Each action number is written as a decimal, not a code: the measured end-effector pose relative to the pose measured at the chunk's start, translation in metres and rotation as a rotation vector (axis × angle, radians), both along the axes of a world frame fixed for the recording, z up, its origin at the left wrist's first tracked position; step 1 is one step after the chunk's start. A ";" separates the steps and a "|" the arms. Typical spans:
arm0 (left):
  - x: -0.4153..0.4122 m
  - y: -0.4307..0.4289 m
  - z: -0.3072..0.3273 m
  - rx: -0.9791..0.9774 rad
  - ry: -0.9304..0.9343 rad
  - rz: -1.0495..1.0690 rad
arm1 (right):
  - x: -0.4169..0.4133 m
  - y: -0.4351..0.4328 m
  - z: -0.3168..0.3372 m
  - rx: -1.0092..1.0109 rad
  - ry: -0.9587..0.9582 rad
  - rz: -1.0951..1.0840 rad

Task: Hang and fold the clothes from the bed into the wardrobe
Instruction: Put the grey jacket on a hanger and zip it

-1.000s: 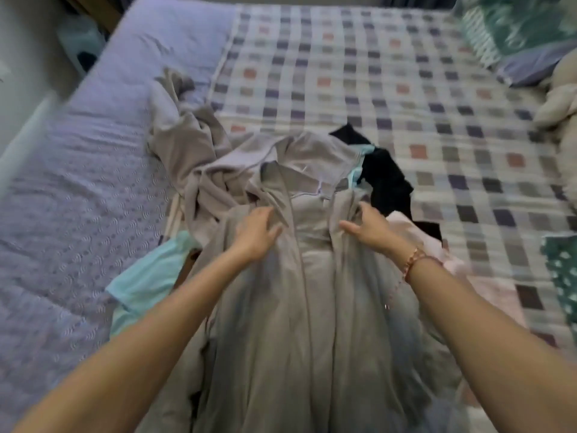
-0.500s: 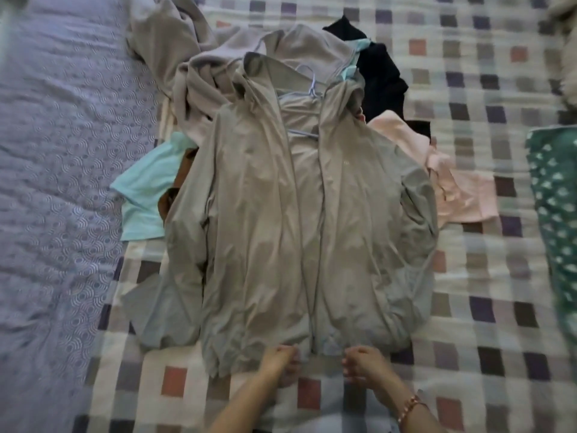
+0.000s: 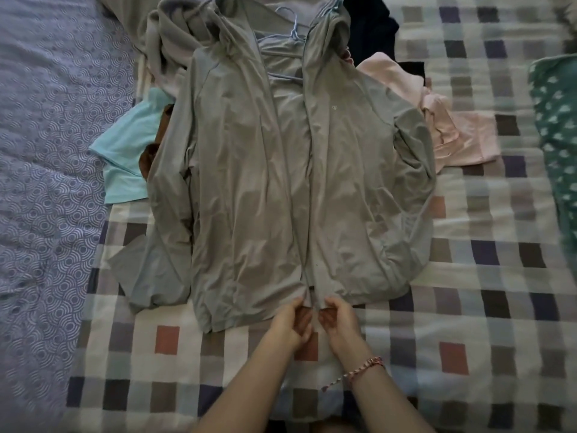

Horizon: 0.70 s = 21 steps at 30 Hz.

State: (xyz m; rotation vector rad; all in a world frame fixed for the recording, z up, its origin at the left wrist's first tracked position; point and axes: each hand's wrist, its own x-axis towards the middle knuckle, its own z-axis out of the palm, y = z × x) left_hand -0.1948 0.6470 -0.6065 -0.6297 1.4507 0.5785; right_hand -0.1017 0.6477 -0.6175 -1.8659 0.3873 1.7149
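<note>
Head view: a grey jacket [image 3: 281, 182] lies front-up and spread flat on the checked blanket [image 3: 468, 307], its front opening running down the middle and its hood end at the far side. A pale blue hanger [image 3: 288, 26] sits inside the jacket's neck, partly covered by the cloth. At the jacket's near hem, right at the foot of the opening, the left hand [image 3: 288, 320] pinches the left front edge with curled fingers, and the right hand [image 3: 338, 320] pinches the right front edge just beside it; the two hands almost touch. A braided bracelet [image 3: 365, 367] is on the right wrist.

More clothes stick out from under the jacket: a mint garment [image 3: 125, 151] and a bit of brown cloth [image 3: 150, 154] at its left sleeve, a beige garment [image 3: 175, 35] by its left shoulder, a black garment [image 3: 371, 29] by its right shoulder, and a pink garment [image 3: 452, 129] at its right sleeve. Left of the jacket, beyond the blanket, lies a purple patterned bedcover [image 3: 46, 151]; well to the right is a teal cloth [image 3: 555, 120] with white marks.
</note>
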 end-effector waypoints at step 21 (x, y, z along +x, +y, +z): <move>0.021 0.008 0.010 0.221 0.035 -0.198 | 0.029 -0.017 0.024 0.197 0.333 -0.038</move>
